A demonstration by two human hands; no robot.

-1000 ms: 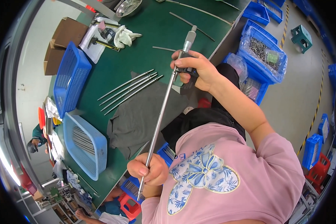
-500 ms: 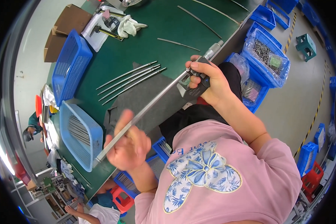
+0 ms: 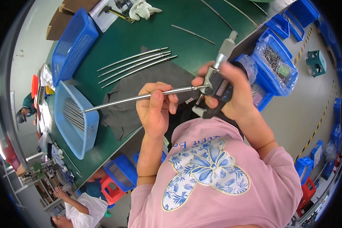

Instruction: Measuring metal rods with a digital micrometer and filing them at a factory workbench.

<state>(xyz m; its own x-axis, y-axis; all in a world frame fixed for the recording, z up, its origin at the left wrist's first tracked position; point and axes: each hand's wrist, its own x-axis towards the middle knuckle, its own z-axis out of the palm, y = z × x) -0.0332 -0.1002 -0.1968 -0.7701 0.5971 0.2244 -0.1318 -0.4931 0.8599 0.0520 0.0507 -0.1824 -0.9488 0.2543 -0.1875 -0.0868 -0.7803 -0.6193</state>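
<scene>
My left hand pinches a long thin metal rod between thumb and fingers. The rod slants from above the light-blue basket up to the micrometer. My right hand grips a digital micrometer with a dark grey body and a silver thimble; its thumb is blurred. The rod's right end overlaps the micrometer's frame; whether it sits between the measuring faces I cannot tell. Beyond my left hand, several similar rods lie side by side, partly over a dark grey cloth on the green table.
More rods fill the light-blue basket; a darker blue basket stands behind it. A caliper and white gloves lie at the back. Blue bins of metal parts stand right of the table. Another person is at lower left.
My left hand, blurred beside the rod before, now pinches it farther up and to the right. The rod lies less steep, and the micrometer has turned more upright.
</scene>
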